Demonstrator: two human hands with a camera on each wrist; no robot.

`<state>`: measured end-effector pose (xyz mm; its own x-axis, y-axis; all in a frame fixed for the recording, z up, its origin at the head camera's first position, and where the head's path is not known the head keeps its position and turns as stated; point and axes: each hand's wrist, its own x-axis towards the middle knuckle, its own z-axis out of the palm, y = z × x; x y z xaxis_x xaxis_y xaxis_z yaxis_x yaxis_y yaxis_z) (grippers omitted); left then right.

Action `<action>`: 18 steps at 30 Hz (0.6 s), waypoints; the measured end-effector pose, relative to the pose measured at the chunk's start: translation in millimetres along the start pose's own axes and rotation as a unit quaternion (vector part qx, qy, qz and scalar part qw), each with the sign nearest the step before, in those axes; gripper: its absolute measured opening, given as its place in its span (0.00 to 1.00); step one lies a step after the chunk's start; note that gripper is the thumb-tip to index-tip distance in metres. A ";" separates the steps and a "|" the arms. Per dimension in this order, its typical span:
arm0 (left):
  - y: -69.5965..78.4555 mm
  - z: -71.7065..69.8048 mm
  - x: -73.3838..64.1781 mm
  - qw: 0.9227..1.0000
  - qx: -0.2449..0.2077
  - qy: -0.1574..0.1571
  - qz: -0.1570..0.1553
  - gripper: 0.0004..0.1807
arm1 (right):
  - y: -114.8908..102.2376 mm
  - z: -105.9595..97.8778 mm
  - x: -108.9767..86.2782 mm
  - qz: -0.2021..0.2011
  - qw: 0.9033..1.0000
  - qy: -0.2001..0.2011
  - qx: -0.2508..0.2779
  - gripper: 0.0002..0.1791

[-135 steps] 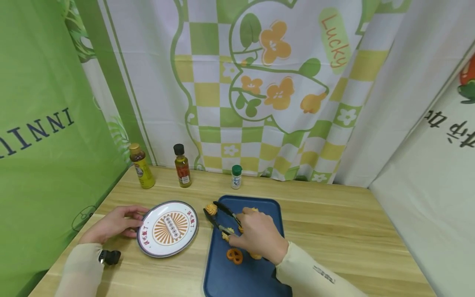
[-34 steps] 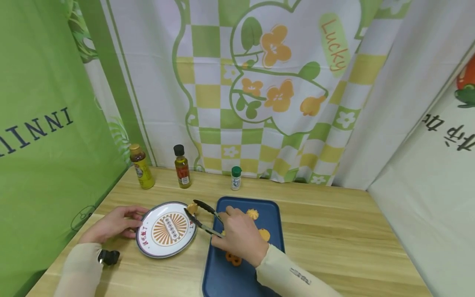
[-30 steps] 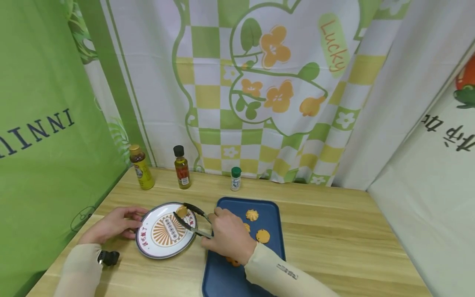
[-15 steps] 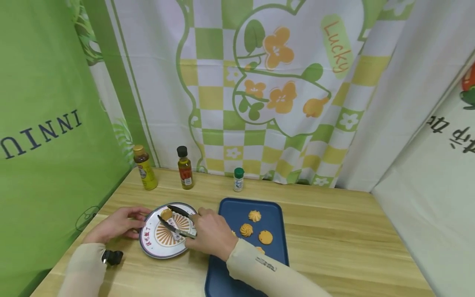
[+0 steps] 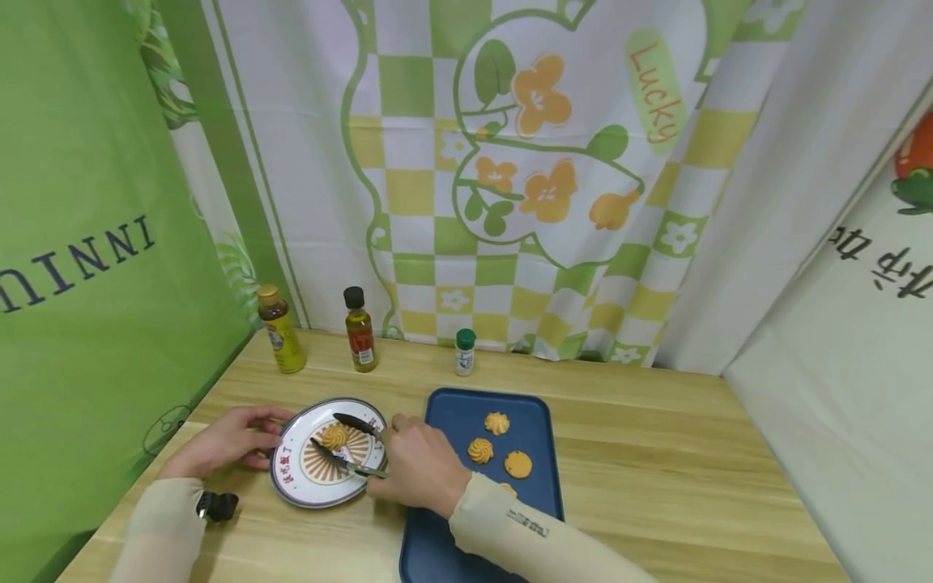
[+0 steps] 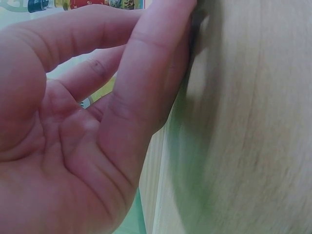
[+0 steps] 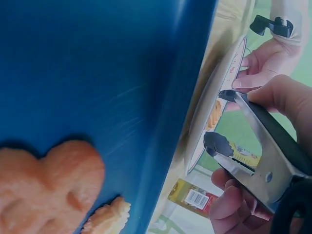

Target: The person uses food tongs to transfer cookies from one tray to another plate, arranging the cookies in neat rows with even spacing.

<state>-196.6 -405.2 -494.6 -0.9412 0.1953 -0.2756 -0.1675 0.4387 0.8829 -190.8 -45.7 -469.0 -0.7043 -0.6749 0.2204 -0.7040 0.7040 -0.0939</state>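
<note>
One bare left hand sits at the left, its fingers bent against the rim of a round white plate printed with an orange sunburst; whether they pinch it cannot be told. The plate rests on a light wooden desk. On the plate lies a golden swirled cookie, held by black-tipped silver metal tongs half a second ago; their tips now stand spread on either side. That release suggests this cookie's move onto the plate is complete. Next comes the right hand, its fingers wrapped round the tongs. Farthest right, a dark-blue rectangular tray carries golden cookies and, in the right-wrist view, a brown pretzel-shaped biscuit.
</note>
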 end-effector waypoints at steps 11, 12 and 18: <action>2.2 0.6 -0.6 1.000 0.003 0.002 -0.007 0.33 | 7.1 -5.0 -9.4 0.022 0.999 0.006 0.033 0.29; 2.4 0.8 -0.8 1.000 0.003 0.001 -0.007 0.33 | 9.3 -5.3 -11.4 0.025 0.999 0.007 0.037 0.29; 3.2 1.2 -0.8 1.000 0.003 0.004 -0.011 0.33 | 25.5 -10.0 -25.2 0.051 0.996 0.010 0.067 0.31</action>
<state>-196.1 -402.8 -492.0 -0.9393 0.1791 -0.2926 -0.1867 0.4487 0.8740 -190.1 -8.5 -467.2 -0.7723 -0.5948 0.2229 -0.6350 0.7322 -0.2462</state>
